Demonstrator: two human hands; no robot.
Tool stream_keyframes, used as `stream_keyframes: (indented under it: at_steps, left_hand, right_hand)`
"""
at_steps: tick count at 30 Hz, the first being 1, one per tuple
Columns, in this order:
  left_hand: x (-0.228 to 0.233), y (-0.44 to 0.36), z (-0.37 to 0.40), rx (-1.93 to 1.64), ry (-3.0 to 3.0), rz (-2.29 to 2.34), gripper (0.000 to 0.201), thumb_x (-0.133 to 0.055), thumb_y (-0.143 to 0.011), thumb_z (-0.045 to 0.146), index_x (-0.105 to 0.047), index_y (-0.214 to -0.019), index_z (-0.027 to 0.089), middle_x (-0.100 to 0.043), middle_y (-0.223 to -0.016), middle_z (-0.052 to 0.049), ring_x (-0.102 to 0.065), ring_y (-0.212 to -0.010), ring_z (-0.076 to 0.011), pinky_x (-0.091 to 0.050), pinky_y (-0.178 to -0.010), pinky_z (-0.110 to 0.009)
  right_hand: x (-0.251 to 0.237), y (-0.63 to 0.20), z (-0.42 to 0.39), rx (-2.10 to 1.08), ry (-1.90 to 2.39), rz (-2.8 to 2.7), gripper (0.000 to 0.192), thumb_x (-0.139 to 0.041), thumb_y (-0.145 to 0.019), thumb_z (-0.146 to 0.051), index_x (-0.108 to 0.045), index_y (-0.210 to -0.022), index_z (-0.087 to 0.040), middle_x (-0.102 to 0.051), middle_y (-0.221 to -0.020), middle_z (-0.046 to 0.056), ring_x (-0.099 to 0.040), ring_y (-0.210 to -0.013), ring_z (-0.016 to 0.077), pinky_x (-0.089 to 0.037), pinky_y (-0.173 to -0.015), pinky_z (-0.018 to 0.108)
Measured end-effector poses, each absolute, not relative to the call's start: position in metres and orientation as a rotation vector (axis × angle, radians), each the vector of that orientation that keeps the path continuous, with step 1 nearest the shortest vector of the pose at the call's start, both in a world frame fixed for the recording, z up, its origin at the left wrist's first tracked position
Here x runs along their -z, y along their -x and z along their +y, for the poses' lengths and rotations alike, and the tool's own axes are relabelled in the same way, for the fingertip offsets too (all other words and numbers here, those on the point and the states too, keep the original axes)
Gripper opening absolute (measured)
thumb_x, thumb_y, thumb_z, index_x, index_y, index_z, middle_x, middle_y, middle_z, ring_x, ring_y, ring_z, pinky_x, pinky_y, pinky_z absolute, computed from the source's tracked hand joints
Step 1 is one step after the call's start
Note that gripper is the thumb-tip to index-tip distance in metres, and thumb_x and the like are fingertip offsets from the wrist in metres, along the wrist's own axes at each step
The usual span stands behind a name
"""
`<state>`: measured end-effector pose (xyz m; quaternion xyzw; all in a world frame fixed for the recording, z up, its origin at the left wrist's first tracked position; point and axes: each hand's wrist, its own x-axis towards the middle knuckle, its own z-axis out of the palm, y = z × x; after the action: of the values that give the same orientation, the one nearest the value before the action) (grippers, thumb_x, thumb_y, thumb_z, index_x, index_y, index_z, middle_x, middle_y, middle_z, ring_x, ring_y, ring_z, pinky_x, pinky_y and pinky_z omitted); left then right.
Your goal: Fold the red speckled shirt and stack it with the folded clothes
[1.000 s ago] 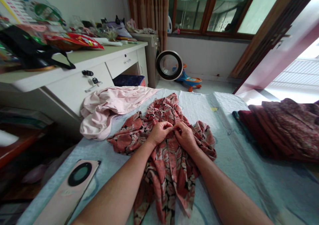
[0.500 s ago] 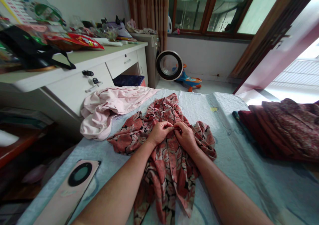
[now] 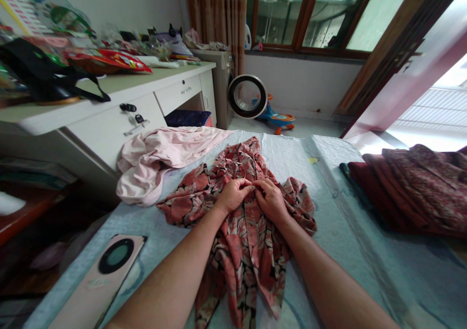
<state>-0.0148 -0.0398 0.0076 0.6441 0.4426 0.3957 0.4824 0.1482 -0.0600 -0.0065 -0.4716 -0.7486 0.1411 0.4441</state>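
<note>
A red floral garment [image 3: 237, 241] lies crumpled on the pale blue bed sheet [image 3: 343, 232] in front of me. My left hand [image 3: 231, 195] and my right hand [image 3: 272, 200] meet at its middle, fingertips touching, each pinching a fold of the fabric. Both forearms reach in from the bottom edge. What the fingertips pinch between them is too small to tell.
A pink garment [image 3: 160, 156] lies at the bed's left edge. A phone [image 3: 105, 275] rests near the front left corner. Dark red folded clothes [image 3: 412, 188] are stacked on the right. A cluttered white desk [image 3: 120, 105] stands to the left, and a round fan [image 3: 248, 95] sits on the floor beyond.
</note>
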Motion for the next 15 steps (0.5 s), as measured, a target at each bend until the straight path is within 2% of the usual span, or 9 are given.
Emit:
stream_keyframes:
  at_steps: [12,15]
  left_hand:
    - [-0.0049,0.0146,-0.0385,-0.992,-1.581,1.085,0.027,-0.067,-0.077,0.037,-0.072,-0.087,0.013,-0.072,-0.080,-0.005,-0.062,-0.071,-0.0157,-0.048,-0.064,-0.024]
    - [-0.0035,0.0145,-0.0382,-1.001,-1.560,1.085,0.026,-0.068,-0.076,0.037,-0.071,-0.085,0.013,-0.070,-0.076,-0.003,-0.060,-0.066,-0.0142,-0.047,-0.061,-0.023]
  right_hand:
    - [0.0051,-0.1481,-0.0598,-0.371,1.173,-1.867,0.026,-0.048,-0.084,-0.013,-0.067,-0.101,-0.021,-0.066,-0.097,0.006,-0.062,-0.091,0.0193,-0.049,-0.083,0.030]
    - [0.0047,-0.1483,-0.0598,-0.357,1.191,-1.847,0.021,-0.050,-0.082,-0.013,-0.063,-0.096,-0.021,-0.064,-0.090,0.004,-0.060,-0.084,0.0185,-0.048,-0.078,0.029]
